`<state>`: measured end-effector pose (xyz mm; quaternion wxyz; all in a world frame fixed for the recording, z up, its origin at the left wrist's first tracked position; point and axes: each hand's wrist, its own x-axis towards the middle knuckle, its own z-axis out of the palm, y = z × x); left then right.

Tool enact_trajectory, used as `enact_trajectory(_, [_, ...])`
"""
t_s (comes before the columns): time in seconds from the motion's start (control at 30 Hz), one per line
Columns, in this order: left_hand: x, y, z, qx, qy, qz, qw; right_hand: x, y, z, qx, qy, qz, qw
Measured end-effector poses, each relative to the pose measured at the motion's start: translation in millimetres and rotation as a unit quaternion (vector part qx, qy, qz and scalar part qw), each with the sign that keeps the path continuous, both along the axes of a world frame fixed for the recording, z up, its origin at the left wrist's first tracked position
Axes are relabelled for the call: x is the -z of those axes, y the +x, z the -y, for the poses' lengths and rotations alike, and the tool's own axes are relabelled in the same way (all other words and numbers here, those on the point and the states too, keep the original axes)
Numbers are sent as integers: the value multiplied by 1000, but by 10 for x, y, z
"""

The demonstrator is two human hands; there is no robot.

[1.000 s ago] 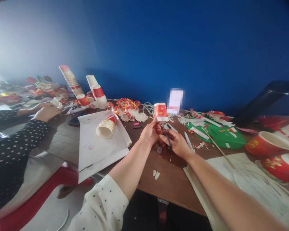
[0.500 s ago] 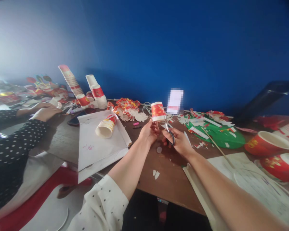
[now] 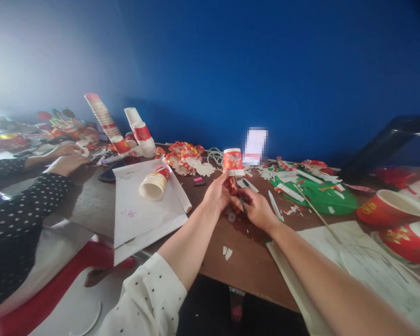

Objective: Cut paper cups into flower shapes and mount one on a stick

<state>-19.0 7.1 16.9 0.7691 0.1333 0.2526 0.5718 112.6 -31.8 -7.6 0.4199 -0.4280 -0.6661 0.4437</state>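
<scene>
My left hand [image 3: 220,192] grips a red and white paper cup [image 3: 233,161] near its lower rim, holding it above the brown table [image 3: 210,238]. Closed round the handles of a pair of scissors [image 3: 240,196] is my right hand [image 3: 256,208]. The scissors point up, their blades at the cup's lower edge and seen nearly edge-on; whether the blades are parted I cannot tell. Both hands are close together, and my left fingertips are partly hidden behind the cup and scissors.
Nested paper cups [image 3: 154,184] lie on a white paper folder [image 3: 136,233]. Tall cup stacks [image 3: 103,119] lean at the back left. Cut scraps [image 3: 187,156] and a green sheet [image 3: 332,200] lie behind. Red bowls [image 3: 388,210] stand right. Another person's hands [image 3: 68,161] work at left.
The cup has shifted slightly right and turned a little. The scissors have rotated from showing their broad side to nearly edge-on, and my right hand has moved closer to my left.
</scene>
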Motion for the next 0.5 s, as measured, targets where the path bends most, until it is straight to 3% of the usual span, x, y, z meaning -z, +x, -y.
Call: enact_trajectory(0.5, [69, -1, -59, -41, -11, 1, 999, 46, -12, -53, -13, -52, -39, 998])
